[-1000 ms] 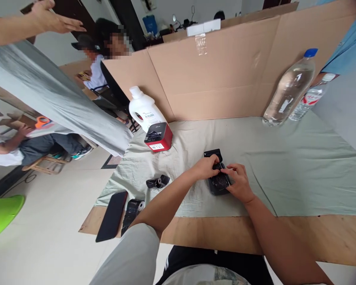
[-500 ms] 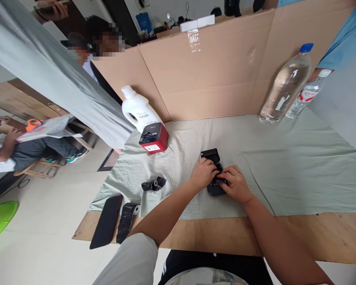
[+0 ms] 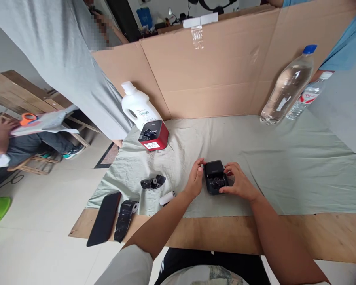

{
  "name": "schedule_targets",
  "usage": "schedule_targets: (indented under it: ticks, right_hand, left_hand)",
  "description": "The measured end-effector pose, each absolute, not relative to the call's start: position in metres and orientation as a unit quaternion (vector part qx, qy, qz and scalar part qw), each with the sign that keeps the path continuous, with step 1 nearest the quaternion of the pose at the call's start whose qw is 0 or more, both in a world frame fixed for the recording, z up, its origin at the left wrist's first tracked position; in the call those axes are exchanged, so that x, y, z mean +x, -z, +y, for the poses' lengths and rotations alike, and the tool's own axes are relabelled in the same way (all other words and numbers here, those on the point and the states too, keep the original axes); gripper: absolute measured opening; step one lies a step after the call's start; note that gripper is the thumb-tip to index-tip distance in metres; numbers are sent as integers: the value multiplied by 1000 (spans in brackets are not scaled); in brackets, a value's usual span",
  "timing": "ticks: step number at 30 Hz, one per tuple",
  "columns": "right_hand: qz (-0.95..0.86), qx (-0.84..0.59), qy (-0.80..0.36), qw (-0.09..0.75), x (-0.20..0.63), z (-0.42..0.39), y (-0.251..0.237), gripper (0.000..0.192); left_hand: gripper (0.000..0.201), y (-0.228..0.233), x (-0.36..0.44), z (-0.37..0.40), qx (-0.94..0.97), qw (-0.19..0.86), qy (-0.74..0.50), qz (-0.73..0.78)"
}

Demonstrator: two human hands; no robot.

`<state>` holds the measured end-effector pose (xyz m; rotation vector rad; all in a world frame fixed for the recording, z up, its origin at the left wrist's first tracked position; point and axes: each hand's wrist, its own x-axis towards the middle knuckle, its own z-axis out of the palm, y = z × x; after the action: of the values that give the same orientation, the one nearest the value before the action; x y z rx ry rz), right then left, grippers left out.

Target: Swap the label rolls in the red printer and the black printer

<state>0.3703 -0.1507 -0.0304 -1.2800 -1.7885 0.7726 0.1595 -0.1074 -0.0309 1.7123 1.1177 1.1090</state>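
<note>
My left hand (image 3: 195, 181) and right hand (image 3: 239, 183) bracket the small black printer (image 3: 215, 180), which sits on the grey-green cloth (image 3: 284, 158) near the front of the bench (image 3: 314, 233). My left grip is spread, fingertips resting against the printer's left side; my right grip curls round its right edge, fingers pressing on it. I judge it light, rigid plastic with smooth, slightly slippery sides, so the flat flanks are where to hold, clear of what looks like a hinged lid on top.

Counting: one black printer, one red-and-black printer (image 3: 153, 135), one white paper roll (image 3: 167, 198) just left of my wrist, two dark wrapped rolls (image 3: 152, 183) (image 3: 125, 214), one dark phone (image 3: 104, 218), one white jug (image 3: 138, 106), two clear bottles (image 3: 289, 85) (image 3: 307, 97).
</note>
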Motion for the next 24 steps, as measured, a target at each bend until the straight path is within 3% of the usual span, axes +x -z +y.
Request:
schedule_targets:
  ticks: [4,7,15,19,24]
  right_hand:
    - [-655,-567,-338,366,368,-151,30,92]
    - [-691,-557,-331,320,366,-152,29,96]
    - [-754,-578,-199,240,355,-159,29,109]
    - [-780,-582,-91,210,344,-164,23,103]
    - [-781,-596,-63,179,333,-168,15,88]
  left_hand:
    - [51,43,164,-125,653,399,-454,457]
    - [48,48,170,-130,619,442,-451,467]
    - [39,48,179,-121,605,467,-464,447]
    - [29,52,180,-113,601,459,-482,443]
    - [30,60,183,-110,599,445,-490,451]
